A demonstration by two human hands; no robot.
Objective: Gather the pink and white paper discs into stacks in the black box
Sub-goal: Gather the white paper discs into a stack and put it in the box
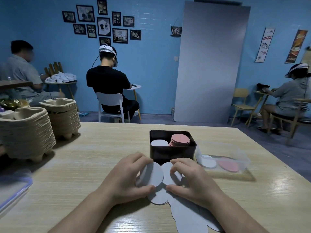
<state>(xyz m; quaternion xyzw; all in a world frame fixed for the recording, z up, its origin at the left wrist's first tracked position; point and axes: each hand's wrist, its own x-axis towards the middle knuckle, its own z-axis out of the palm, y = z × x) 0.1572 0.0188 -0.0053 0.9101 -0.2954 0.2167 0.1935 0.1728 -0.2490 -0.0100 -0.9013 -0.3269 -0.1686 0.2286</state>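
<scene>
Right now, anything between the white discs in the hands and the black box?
Nothing visible. The left hand and right hand hold white discs just in front of the black box; only its near wall must be cleared. Its top is open.

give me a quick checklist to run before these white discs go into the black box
1. Left hand grips the white discs: ok, thumb and fingers curl round an edge.
2. Right hand grips too: ok.
3. Discs squared into one stack: not ok, the held ones overlap side by side, and loose discs fan out on the table under the right wrist.
4. Room in the black box: ok, the white stack sits below the rim, left of the pink stack.
5. Path to the box: ok, nothing lies between the hands and it.
6. Number of discs in each grip: cannot tell.
</scene>
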